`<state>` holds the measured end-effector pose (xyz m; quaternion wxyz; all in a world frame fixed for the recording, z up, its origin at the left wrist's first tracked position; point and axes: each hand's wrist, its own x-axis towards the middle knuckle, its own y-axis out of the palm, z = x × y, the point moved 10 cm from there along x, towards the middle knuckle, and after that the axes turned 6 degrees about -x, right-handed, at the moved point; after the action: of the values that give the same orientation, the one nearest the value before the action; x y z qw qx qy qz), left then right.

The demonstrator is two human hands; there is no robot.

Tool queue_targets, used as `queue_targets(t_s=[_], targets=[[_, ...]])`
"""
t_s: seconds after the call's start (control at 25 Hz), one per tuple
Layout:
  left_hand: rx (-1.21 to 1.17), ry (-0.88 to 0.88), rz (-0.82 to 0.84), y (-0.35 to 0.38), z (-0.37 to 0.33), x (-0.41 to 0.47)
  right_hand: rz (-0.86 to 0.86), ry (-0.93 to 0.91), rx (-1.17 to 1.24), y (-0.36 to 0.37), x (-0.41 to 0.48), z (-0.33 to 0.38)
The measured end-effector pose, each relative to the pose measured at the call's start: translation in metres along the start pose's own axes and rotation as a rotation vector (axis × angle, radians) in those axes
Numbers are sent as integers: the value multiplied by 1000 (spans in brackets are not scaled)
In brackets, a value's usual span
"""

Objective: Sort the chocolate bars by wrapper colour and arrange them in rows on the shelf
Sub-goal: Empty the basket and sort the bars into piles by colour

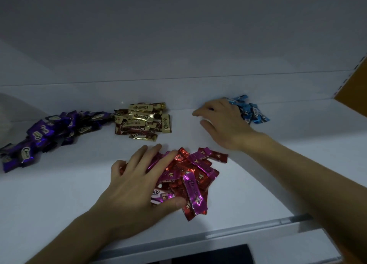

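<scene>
Four heaps of chocolate bars lie on the white shelf (258, 184). Purple bars (45, 136) spread along the left, gold bars (142, 120) sit at the back middle, blue bars (253, 111) lie at the back right, and red and magenta bars (192, 180) are piled at the front middle. My left hand (139, 182) rests on the left side of the red and magenta pile, fingers spread and thumb against its front. My right hand (224, 121) lies flat with straight fingers just left of the blue heap, its back edge touching those bars.
The shelf's back wall (178, 89) runs just behind the gold and blue heaps. An orange-brown panel (353, 89) stands at the right end. A grey front lip (258, 228) borders the shelf, with a dark surface (214, 255) below it.
</scene>
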<state>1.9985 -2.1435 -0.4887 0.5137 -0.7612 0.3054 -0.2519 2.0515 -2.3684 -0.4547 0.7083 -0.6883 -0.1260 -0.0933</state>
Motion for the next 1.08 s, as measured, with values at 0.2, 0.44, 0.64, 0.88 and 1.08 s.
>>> queue_targets(t_s=[0.2,0.44,0.64,0.88,1.08], targets=[[22,70,-30,8,-15,10,78,-95,-224,31,35,-46],[-24,88,-24,22,-49,57,59,-7,-207,16,10,-116],[-43,91,-21,28,-58,82,14,38,-60,-5,-3,-121],[-102,67,-5,19,-55,99,386,-83,433,-15,-18,-44],[-386,-13,-80,-2,-28,97,453,-28,483,-1,-38,-44]])
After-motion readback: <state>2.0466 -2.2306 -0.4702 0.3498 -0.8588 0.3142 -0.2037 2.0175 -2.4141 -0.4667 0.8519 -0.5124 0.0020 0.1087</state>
